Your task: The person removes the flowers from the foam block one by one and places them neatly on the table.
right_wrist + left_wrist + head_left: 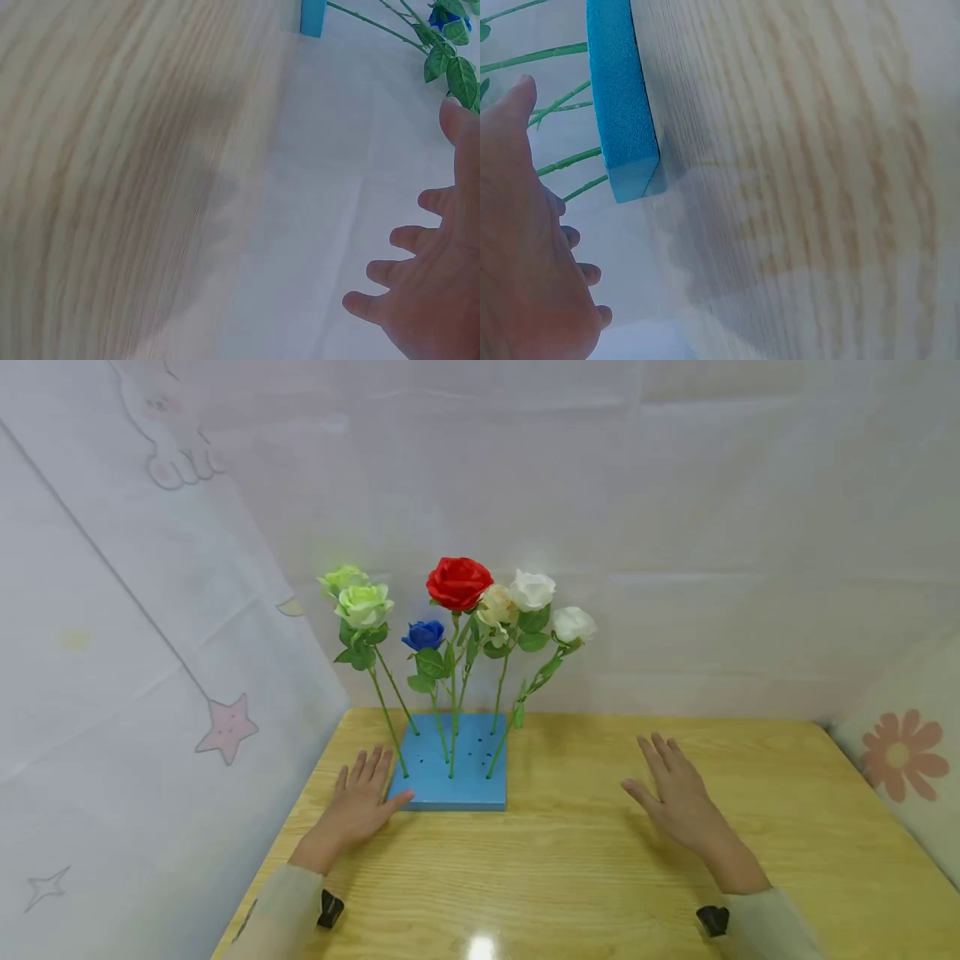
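Note:
My left hand [358,803] is held over the table at the left front corner of a blue foam block [450,795], fingers straight and spread, gripping nothing. Whether the thumb touches the block, I cannot tell. Artificial roses stand in the block by their green stems: two light green ones [364,606] at left, a red one [459,583], a small blue one [424,635], a cream one [497,607] and two white ones [533,590] at right. Well to the right of the block hovers my right hand [678,802], empty, with straight fingers; its shadow falls on the wood.
The block has several small holes in its top. It sits at the back left of a light wooden table [570,860]. Behind stands a pale cloth backdrop [712,635], and printed cloth [150,735] hangs along the left side.

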### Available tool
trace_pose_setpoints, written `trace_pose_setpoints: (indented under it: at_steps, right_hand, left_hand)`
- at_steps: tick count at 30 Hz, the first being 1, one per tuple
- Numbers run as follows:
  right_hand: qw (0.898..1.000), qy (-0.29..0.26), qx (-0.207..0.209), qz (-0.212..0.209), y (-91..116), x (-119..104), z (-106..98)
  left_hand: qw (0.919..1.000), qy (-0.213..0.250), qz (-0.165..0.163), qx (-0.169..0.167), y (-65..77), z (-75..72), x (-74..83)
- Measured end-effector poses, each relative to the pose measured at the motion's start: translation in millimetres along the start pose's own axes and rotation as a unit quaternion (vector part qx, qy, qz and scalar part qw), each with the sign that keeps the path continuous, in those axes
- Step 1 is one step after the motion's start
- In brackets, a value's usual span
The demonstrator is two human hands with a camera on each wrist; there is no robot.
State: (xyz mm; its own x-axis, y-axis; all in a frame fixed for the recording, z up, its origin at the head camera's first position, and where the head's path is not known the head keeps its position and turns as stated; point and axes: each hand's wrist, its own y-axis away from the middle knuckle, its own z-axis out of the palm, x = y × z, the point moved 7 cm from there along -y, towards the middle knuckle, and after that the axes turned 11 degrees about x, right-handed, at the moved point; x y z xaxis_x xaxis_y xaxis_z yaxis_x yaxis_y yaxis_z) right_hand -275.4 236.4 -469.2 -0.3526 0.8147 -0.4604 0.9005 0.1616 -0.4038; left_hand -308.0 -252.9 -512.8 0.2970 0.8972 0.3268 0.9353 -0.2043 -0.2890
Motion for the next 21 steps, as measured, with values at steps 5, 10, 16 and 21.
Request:
trace_pose_setpoints:
  at_steps: [5, 10, 16, 21]
  right_hand:
    - [1.0, -0.027, 0.011, -0.005, -8.7, -8.0, 6.4]
    - [0.998, -0.065, 0.008, 0.009, -14.3, -14.0, 12.7]
    - [0.994, -0.108, 0.012, 0.026, -19.0, -19.0, 20.7]
    - [0.991, -0.133, 0.014, 0.031, -21.1, -24.5, 26.9]
  left_hand:
    - [0.9997, 0.001, -0.011, -0.02, -2.8, 6.2, -6.4]
    - [0.9995, -0.007, -0.011, -0.028, -6.2, 9.9, -8.4]
    - [0.9995, 0.007, -0.013, -0.027, -8.6, 9.4, -4.0]
    - [0.9989, -0.003, -0.022, -0.042, -11.5, 12.2, -4.9]
